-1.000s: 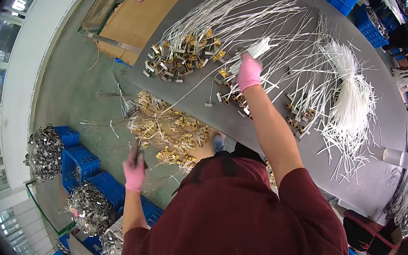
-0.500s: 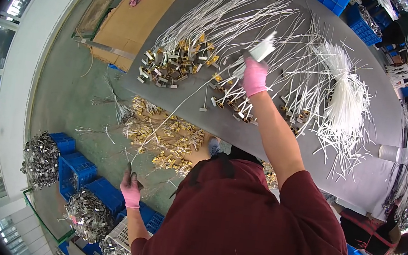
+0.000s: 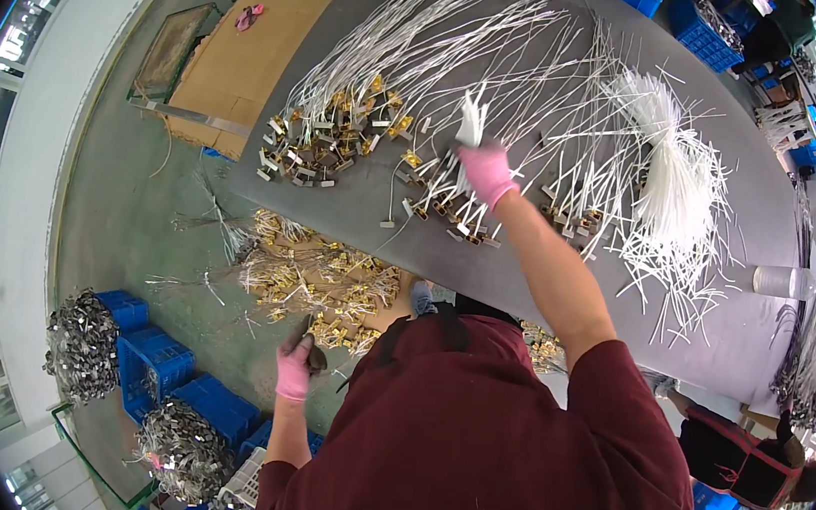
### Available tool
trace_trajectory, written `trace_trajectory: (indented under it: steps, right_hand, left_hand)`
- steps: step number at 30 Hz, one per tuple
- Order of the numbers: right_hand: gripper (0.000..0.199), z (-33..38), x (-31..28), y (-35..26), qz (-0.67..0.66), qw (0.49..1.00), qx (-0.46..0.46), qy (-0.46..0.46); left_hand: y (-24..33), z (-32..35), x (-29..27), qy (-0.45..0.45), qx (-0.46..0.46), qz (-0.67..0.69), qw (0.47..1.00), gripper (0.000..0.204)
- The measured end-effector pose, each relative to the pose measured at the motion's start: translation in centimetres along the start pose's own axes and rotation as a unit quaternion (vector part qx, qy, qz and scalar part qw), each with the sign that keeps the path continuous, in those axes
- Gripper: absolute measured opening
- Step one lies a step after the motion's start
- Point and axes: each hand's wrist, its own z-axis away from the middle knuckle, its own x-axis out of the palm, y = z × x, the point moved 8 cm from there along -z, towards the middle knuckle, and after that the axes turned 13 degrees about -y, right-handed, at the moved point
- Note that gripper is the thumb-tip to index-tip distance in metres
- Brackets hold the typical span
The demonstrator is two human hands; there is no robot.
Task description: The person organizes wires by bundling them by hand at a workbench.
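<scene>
My right hand (image 3: 486, 171), in a pink glove with dark fingers, is closed round a bundle of white wires (image 3: 471, 121) over the grey table (image 3: 706, 329). The bundle's white ends stick up past the fingers. Below that hand lie small metal-and-white connectors (image 3: 471, 230) with white leads. My left hand (image 3: 293, 368), gloved alike, is low at the left, off the table and over the floor; its dark fingers look apart and nothing shows in them. Near it, yellow-ended wire pieces (image 3: 325, 276) lie heaped on cardboard below the table edge.
Left on the table is a pile of wired connectors (image 3: 326, 135); right is a big white wire bundle (image 3: 671, 194). A clear cup (image 3: 777, 281) stands near the right edge. Blue crates (image 3: 154, 367) and heaped metal parts (image 3: 180, 441) stand lower left. A person (image 3: 742, 459) is at the right.
My right hand has moved a little left and nearer with the white bundle. My left hand has shifted right and down; the long wire that ran from the table towards it no longer shows.
</scene>
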Motion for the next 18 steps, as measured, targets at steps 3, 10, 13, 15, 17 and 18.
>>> trace_trajectory:
  steps: [3,10,13,15,17,18]
  right_hand:
    - [0.038,2.2,2.3,-0.7,0.003,1.0,0.01,0.002]
    - [0.043,3.4,-0.2,-1.3,-0.112,0.989,0.094,-0.02]
    - [0.054,3.5,0.3,0.2,-0.111,0.984,0.138,-0.03]
    - [0.059,2.9,0.3,2.1,-0.156,0.976,0.151,-0.025]
    - [0.059,0.9,-0.7,5.2,-0.225,0.966,0.118,-0.039]
    - [0.06,1.5,-1.0,5.0,-0.334,0.932,0.141,-0.006]
  left_hand:
    - [-1.3,-0.7,1.1,-0.042,0.033,0.189,0.981,0.046]
    - [-0.5,-1.6,2.8,-0.111,0.073,0.239,0.962,0.05]
    - [0.1,-2.4,4.3,-0.13,0.083,0.234,0.96,0.05]
    - [1.3,-3.0,4.9,-0.122,0.108,0.17,0.972,0.051]
    - [3.0,-3.4,6.0,-0.122,0.118,0.134,0.976,0.051]
    - [3.6,-3.4,6.1,-0.111,0.129,0.101,0.98,0.051]
